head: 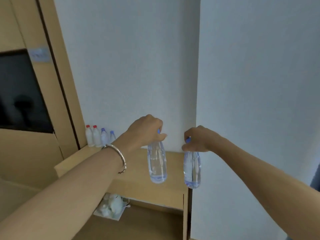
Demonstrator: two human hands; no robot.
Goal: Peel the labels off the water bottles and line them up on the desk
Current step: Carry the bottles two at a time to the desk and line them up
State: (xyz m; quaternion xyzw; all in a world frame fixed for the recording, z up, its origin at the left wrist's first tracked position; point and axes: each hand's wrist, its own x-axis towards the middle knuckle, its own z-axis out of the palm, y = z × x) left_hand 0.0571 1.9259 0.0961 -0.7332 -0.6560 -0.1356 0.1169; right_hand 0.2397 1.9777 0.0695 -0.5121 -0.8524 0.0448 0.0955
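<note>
My left hand [146, 129] grips a clear, label-free water bottle [157, 163] by its blue cap, and the bottle hangs in the air above the wooden desk [131, 172]. My right hand [199, 138] holds a second clear bottle [192, 168] the same way, by its blue cap, past the desk's right end. Several bottles [99, 137] stand in a row at the back left corner of the desk against the wall: two with red caps, two with blue caps. None of them shows a label.
A white wall corner [197, 84] juts out at the desk's right end. A dark screen [20, 90] sits in the wooden panel on the left. White crumpled items on a tray [110, 207] lie on the floor under the desk.
</note>
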